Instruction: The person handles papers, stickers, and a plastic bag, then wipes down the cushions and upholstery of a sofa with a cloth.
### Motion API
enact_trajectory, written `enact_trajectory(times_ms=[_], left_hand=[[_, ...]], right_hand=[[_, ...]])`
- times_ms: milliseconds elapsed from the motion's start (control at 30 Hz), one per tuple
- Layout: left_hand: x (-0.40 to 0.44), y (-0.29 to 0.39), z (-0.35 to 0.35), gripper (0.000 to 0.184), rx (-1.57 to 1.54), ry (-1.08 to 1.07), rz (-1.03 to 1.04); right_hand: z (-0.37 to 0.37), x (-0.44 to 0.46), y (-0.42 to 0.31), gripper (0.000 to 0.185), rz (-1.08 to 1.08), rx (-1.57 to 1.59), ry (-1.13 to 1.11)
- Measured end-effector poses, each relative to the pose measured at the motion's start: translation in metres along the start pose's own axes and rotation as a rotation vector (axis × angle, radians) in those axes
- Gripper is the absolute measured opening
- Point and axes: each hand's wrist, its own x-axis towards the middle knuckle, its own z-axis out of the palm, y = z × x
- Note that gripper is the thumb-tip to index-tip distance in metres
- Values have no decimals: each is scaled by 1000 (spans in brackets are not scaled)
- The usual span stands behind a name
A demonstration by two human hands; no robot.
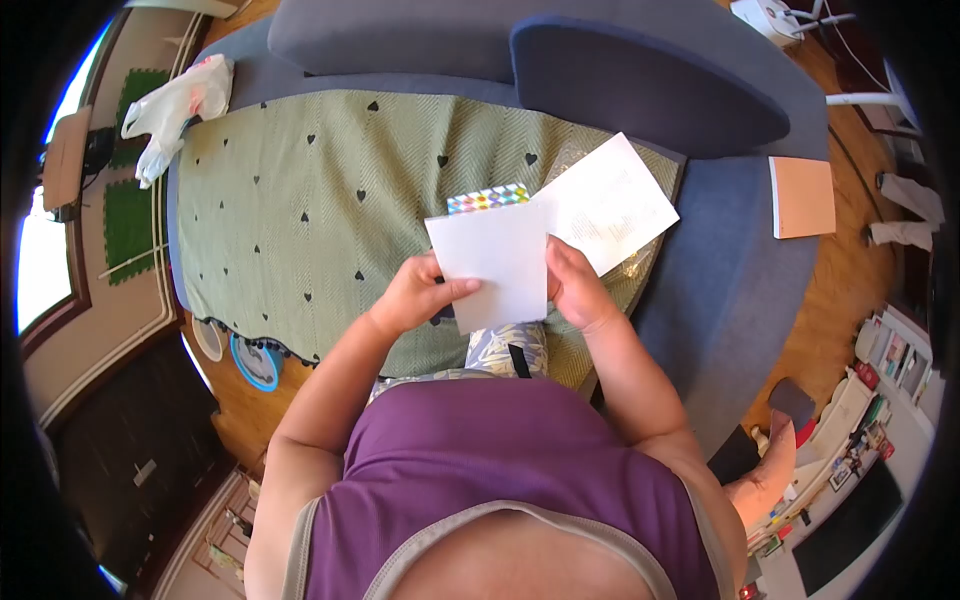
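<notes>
A white sheet of paper (495, 260) is held up in front of my lap by both hands. My left hand (425, 292) grips its left edge, thumb on the near face and fingers behind. At the right edge, my right hand (578, 288) pinches the sheet, its fingers partly hidden. Beyond the top edge, a strip with colourful dots (488, 198) shows; the rest of it is covered. To the right lies a larger white sheet with faint print (610, 205), resting on a clear shiny plastic wrap (572, 150).
I sit on a grey-blue sofa (700, 290) with a green heart-patterned cover (300, 200). A dark cushion (640, 90) leans at the back. A white plastic bag (185, 110) lies at far left, and a tan-covered pad (803, 198) rests on the right armrest.
</notes>
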Motion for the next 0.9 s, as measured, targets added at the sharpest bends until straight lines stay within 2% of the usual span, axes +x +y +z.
enact_trajectory(times_ms=[33,67,100,167,233,267,300,333,367,433,500,567,633,767,833,900], left_hand=[[-1,-3,-1,21,104,-39,157],[0,-7,-1,20,200,-82,317],[-3,2,-7,20,248,-64,323],[4,-6,-3,23,113,-35,524],[4,-7,-1,25,99,-48,501],[3,-6,-3,26,-23,-42,382],[1,-5,-5,26,-140,-30,263],[2,-4,-5,27,-205,2,248],[3,-4,-8,27,-201,10,248],[3,-4,-15,28,-388,-26,162],[2,0,-14,30,-453,-6,163],[0,6,-17,31,-479,-49,152],[-2,13,-15,32,-459,-39,160],[-3,11,-16,35,-361,-38,145],[-5,7,-19,36,-319,-41,134],[-6,4,-20,37,-283,-54,121]], right_hand=[[-1,0,-8,50,91,70,27],[-4,2,-12,46,33,65,-31],[-2,15,-18,40,-90,103,-73],[-13,11,-33,35,-104,192,-25],[-17,2,-49,35,-188,84,26],[-39,-2,-52,38,-255,-101,126],[-25,-13,-73,41,-340,-95,258],[-46,-17,-83,42,-467,-60,354],[-48,-26,-107,44,-647,-29,356],[-65,-50,-152,44,-862,79,381],[-109,-76,-187,43,-989,95,447],[-153,-90,-215,39,-1047,44,814],[-223,-108,-230,38,-1084,-88,927],[-358,-133,-227,38,-999,-120,1135],[-365,-126,-220,39,-960,-159,1197],[-367,-127,-214,41,-828,-279,1475]])
